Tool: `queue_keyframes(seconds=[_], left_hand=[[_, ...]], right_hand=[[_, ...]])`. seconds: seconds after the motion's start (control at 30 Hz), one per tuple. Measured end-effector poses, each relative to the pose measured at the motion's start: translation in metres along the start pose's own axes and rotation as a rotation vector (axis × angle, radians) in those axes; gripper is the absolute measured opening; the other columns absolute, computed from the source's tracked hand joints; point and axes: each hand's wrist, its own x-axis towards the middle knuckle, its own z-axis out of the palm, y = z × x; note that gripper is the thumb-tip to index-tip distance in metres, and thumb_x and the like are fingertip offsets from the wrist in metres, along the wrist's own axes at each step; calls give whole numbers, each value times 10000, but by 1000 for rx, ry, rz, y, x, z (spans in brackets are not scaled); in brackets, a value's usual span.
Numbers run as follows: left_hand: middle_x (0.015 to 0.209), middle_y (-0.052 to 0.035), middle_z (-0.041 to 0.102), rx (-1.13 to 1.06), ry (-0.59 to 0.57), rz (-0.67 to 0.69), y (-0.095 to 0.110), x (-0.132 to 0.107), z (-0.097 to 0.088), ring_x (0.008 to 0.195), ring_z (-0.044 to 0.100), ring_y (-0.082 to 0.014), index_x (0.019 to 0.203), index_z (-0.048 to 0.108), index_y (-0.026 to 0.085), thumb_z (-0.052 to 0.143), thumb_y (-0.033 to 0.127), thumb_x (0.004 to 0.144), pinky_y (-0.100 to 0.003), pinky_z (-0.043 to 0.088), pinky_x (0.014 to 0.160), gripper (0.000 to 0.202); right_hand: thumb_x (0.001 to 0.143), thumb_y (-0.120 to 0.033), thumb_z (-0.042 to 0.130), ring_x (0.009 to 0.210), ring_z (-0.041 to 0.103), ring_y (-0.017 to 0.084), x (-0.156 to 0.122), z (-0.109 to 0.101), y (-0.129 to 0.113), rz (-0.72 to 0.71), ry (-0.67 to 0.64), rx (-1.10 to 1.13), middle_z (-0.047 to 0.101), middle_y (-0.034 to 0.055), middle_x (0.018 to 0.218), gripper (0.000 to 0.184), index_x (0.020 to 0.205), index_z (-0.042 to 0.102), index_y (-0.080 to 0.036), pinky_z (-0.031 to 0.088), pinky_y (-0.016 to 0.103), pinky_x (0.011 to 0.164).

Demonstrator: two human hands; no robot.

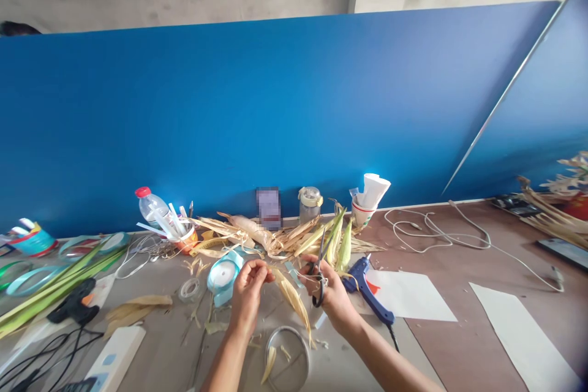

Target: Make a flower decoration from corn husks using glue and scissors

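Observation:
My left hand (250, 285) is closed in a pinch at the upper end of a dry, pale yellow corn husk (293, 299), which slants down to the right between my hands. The exact grip is partly hidden by the fingers. My right hand (331, 294) is closed around black-handled scissors (318, 275), their blades pointing up. A thin white strand shows by the right fingers. Behind the hands lies a heap of dried husks (250, 233), with greener husks (342, 248) at its right end. Below them, a round metal ring (309, 360) rests on the table.
A blue glue gun (374, 294) lies right of my right hand, partly over white paper (413, 297). Left stand a light-blue ribbon roll (225, 274), a cup of white sticks (186, 239), a black glue gun (73, 303) and a power strip (117, 358). A blue partition (294, 116) rises behind.

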Motion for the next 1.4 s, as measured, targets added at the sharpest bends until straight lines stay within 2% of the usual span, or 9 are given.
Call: queue_keyframes(seconds=[0.23, 0.37, 0.53, 0.63, 0.77, 0.87, 0.97, 1.17, 1.4], left_hand=[[672, 8, 636, 95, -77, 8, 3, -6, 9, 612, 625, -150, 791, 579, 173, 636, 344, 719, -278, 458, 648, 194], [689, -1, 633, 113, -91, 17, 0, -8, 11, 605, 601, -145, 762, 567, 176, 616, 372, 732, -273, 449, 638, 205], [573, 43, 534, 203, -58, -2, -5, -5, 7, 552, 495, -121, 764, 566, 188, 637, 372, 710, -222, 375, 562, 204], [579, 44, 504, 231, -196, -68, 5, -3, 0, 519, 440, -103, 702, 567, 179, 648, 343, 694, -211, 332, 520, 183], [566, 38, 489, 320, -547, -208, 26, -4, -10, 489, 392, -88, 684, 594, 165, 666, 334, 680, -203, 281, 476, 183], [594, 10, 548, 478, -783, -233, 36, -9, -15, 543, 440, -110, 689, 644, 173, 649, 309, 693, -214, 307, 510, 137], [631, -8, 606, 603, -948, -257, 36, -12, -18, 564, 478, -128, 713, 690, 200, 604, 264, 705, -225, 326, 528, 107], [670, 4, 665, 792, -1016, -202, 25, -9, -23, 561, 523, -146, 708, 732, 260, 549, 152, 635, -223, 336, 497, 224], [736, -7, 690, 808, -979, -99, 21, -6, -26, 628, 590, -176, 719, 748, 291, 548, 146, 646, -232, 396, 548, 257]], right_hand=[[674, -252, 612, 846, 555, 189, 7, 11, -6, -229, -25, -118, 600, 53, 964, 479, 1127, 470, -192, 438, 299, 778], [673, -308, 625, 795, 569, 184, 13, 14, -6, -189, -8, -56, 618, 41, 897, 454, 1089, 490, -185, 438, 303, 769], [652, -360, 666, 541, 477, 103, 21, 5, 8, -32, 45, 127, 614, 10, 757, 477, 1052, 488, -170, 381, 237, 543], [666, -388, 670, 486, 412, 76, 26, -3, 15, -7, 59, 196, 603, -7, 710, 472, 1039, 476, -173, 314, 216, 492], [688, -421, 657, 476, 389, 70, 30, -9, 17, -4, 84, 234, 595, -3, 710, 457, 1023, 473, -170, 290, 216, 485], [682, -421, 663, 476, 385, 68, 30, -10, 17, 6, 77, 243, 593, 0, 703, 460, 1013, 478, -161, 284, 215, 483], [672, -400, 675, 491, 394, 70, 30, -11, 18, 15, 64, 226, 592, -8, 698, 446, 1001, 486, -166, 293, 213, 494], [683, -325, 642, 522, 424, 86, 30, -11, 20, 38, 26, 51, 576, -21, 695, 390, 1010, 498, -168, 323, 217, 512], [685, -220, 534, 664, 530, 154, 27, -7, 14, -114, -54, -262, 554, -8, 733, 305, 987, 507, -180, 431, 277, 626]])
